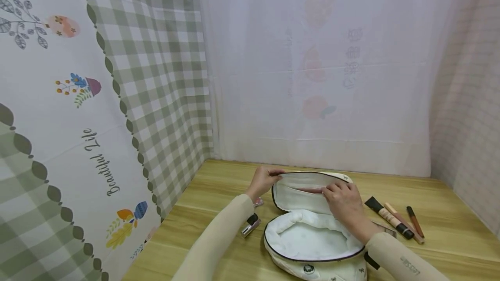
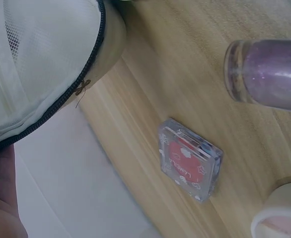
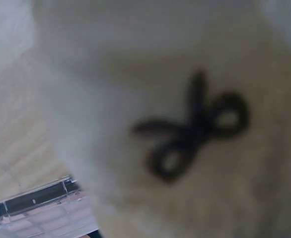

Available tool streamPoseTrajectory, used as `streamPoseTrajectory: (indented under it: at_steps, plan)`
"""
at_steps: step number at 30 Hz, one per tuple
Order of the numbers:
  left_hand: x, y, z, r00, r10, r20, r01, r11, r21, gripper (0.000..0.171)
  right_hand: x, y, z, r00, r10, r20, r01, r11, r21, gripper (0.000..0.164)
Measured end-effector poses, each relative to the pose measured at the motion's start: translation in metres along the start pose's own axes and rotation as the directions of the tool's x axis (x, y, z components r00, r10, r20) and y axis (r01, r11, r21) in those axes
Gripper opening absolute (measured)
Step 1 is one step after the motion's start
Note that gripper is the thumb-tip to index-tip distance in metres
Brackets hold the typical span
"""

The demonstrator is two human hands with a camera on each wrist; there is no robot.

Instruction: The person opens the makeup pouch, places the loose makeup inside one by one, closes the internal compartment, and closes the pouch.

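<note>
A cream cosmetic bag [image 1: 285, 264] with dark zip edging and small bow prints stands unzipped, its padded lid [image 1: 300, 203] raised. My left hand [image 1: 264, 184] pinches the lid's upper left edge; in the left wrist view its fingers [image 2: 4, 178] lie beneath the dark zip. Inside the lid is a white pocket with mesh. My right hand [image 1: 343, 200] is at the pocket's right side, fingers curled around the end of a slim pinkish-brown item [image 1: 310, 190] that lies along the pocket opening. The rest of that item is hidden.
To the bag's right lie a black-capped cosmetic tube [image 1: 384, 216] and slim tubes [image 1: 415, 221]. A clear-lidded palette [image 3: 46, 210] is partly behind the right arm. Left of the bag are a clear blush compact [image 2: 189, 159], a purple glittery tube [image 2: 272, 74] and a round white container [image 2: 284, 213].
</note>
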State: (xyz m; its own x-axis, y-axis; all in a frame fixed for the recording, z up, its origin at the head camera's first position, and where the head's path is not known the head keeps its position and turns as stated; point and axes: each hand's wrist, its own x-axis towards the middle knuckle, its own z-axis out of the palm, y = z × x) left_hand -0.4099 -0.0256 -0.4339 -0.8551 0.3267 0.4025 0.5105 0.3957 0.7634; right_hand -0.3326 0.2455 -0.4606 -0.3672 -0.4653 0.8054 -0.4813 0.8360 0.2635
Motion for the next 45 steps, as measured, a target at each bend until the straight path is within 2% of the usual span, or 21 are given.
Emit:
streamPoseTrajectory:
  at_steps: [6, 17, 21, 33, 40, 42, 45]
  plan:
    - [-0.005, 0.0, -0.001, 1.0, -0.022, 0.004, 0.022, 1.0, -0.01, 0.018, -0.001, -0.002, 0.003, 0.999, -0.038, 0.004, 0.038, 0.999, -0.005, 0.03]
    - [-0.006, 0.0, -0.001, 0.999, -0.034, 0.003, 0.034, 0.999, -0.025, 0.019, -0.002, -0.004, 0.001, 0.998, -0.067, 0.008, 0.068, 0.998, -0.009, 0.012]
    - [-0.006, -0.001, -0.001, 1.0, -0.027, -0.001, 0.027, 1.0, -0.015, 0.019, -0.004, -0.004, 0.002, 0.997, -0.071, 0.037, 0.072, 0.997, -0.027, 0.017]
    - [-0.007, 0.0, 0.001, 1.0, -0.031, -0.006, 0.031, 0.999, -0.014, 0.02, -0.008, -0.006, -0.004, 0.997, -0.037, 0.074, 0.039, 0.999, -0.03, 0.017]
    - [-0.008, 0.001, 0.0, 1.0, -0.021, 0.002, 0.021, 1.0, -0.017, 0.02, -0.01, -0.003, -0.013, 0.999, -0.037, 0.033, 0.038, 0.999, -0.021, 0.016]
    - [-0.008, 0.001, -0.001, 1.0, -0.029, 0.003, 0.029, 0.999, -0.014, 0.021, -0.012, -0.002, -0.016, 0.999, -0.03, 0.019, 0.03, 0.999, -0.012, 0.025]
    - [-0.009, 0.0, -0.001, 1.0, -0.03, 0.004, 0.03, 0.999, -0.012, 0.021, -0.014, -0.001, -0.023, 1.0, 0.003, 0.013, -0.003, 1.0, 0.001, 0.051]
